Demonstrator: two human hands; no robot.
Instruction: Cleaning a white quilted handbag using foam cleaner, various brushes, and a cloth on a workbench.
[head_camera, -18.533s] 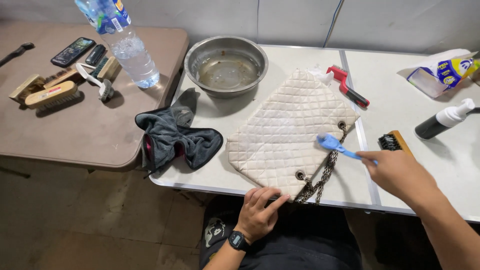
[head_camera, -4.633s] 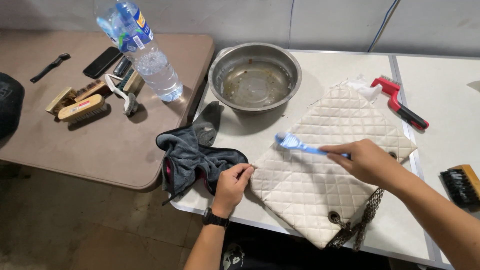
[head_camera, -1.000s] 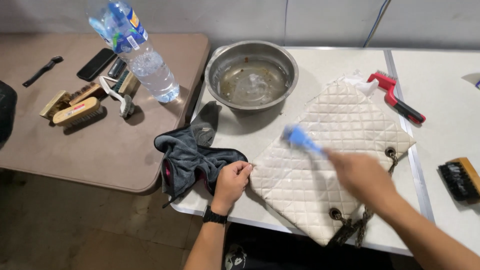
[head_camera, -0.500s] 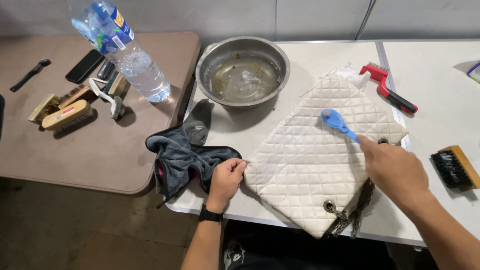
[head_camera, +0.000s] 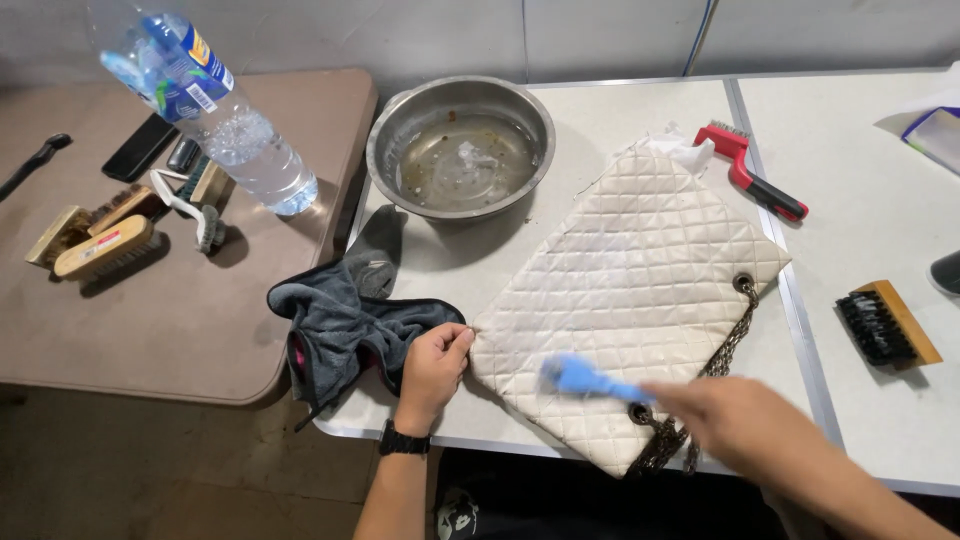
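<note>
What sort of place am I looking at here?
Likely a bag-cleaning workbench: a white quilted bag under a blue brush, a metal basin of water, and wooden brushes on the brown table.

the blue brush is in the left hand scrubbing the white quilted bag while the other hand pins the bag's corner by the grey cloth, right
Not quite: the head view shows the blue brush in the right hand, not the left. It is over the white quilted bag, while the left hand pins the bag's corner beside the grey cloth.
</note>
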